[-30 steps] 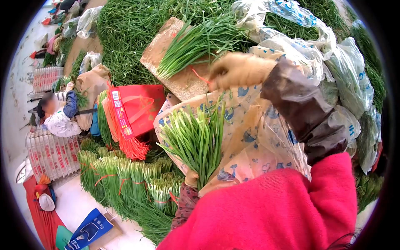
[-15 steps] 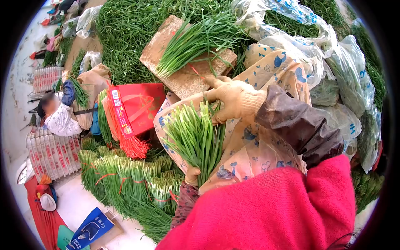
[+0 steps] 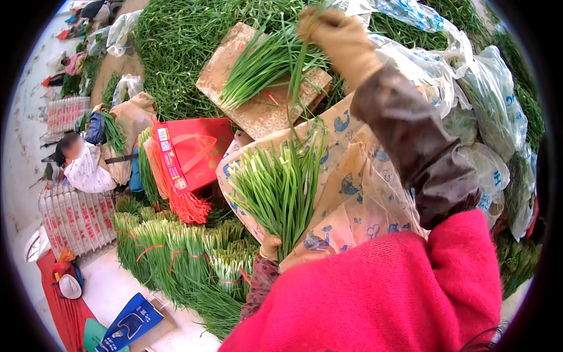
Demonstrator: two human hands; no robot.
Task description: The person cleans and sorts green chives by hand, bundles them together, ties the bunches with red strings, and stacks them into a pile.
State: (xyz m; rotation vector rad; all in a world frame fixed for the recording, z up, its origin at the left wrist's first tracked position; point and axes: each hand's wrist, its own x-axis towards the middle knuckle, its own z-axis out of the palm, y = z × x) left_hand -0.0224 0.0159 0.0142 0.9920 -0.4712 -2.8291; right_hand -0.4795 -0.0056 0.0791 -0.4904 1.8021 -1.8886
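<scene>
My left hand (image 3: 270, 247), gloved in tan, is wrapped round the lower part of an upright bunch of garlic chives (image 3: 275, 190), pale cut ends upward. My right hand (image 3: 337, 41), in the same kind of glove, is raised high above the bunch and slightly smeared by motion. A few long green chive leaves (image 3: 298, 76) hang from its closed fingers towards the top of the bunch. Beneath my hands, a plastic apron with blue prints (image 3: 352, 182) covers my lap. Another bunch of chives (image 3: 264, 73) lies loose on a patterned board (image 3: 220, 76) in front.
A red bag (image 3: 202, 152) with red ties (image 3: 190, 206) stands left of the apron. Tied chive bundles (image 3: 182, 249) line the lower left. Loose greens (image 3: 176, 53) heap beyond the board, and clear plastic bags (image 3: 492, 100) lie right. Another person (image 3: 88, 167) sits far left.
My right hand has moved up and away from the bunch, drawing a few leaves with it. My left hand keeps the bunch in nearly the same place.
</scene>
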